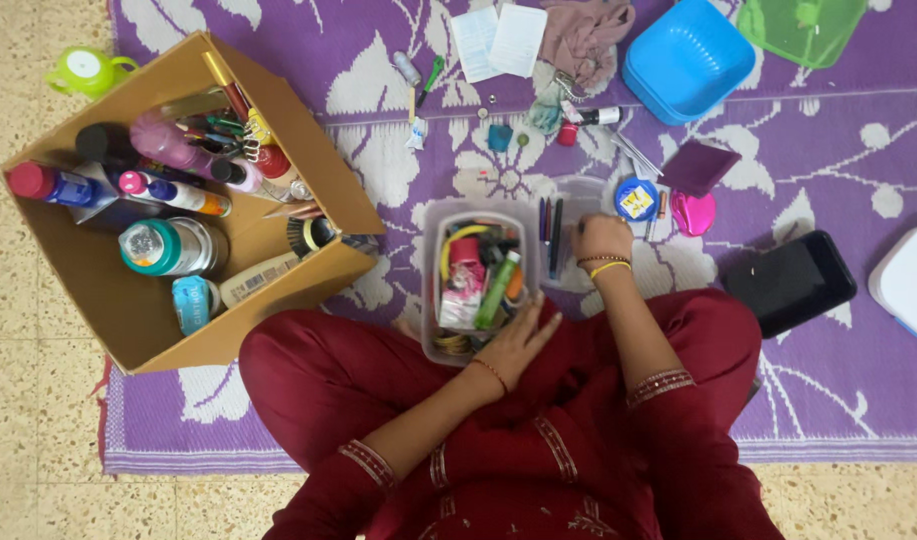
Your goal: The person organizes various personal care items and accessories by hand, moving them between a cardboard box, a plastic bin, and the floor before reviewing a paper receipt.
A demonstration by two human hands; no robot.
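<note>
I sit cross-legged in red clothes on a purple patterned mat (828, 380). A clear plastic container (429, 290) stands in front of my knees, packed with small items, among them a green tube (497, 291) and a yellow band. My left hand (518, 342) rests flat on the container's near right corner, fingers apart. My right hand (603, 240), with bangles at the wrist, is curled palm-down over a clear lid (581, 192), next to several dark pens (551, 236). Its fingertips are hidden, so whether it holds anything is unclear.
A cardboard box (128, 325) of bottles and tubes sits at the left, with a green cup (84, 71) behind it. A blue tub (688, 58), green lid (803, 25), papers (498, 40), maroon wallet (698, 166), black pouch (790, 283) and white box (910, 280) lie around.
</note>
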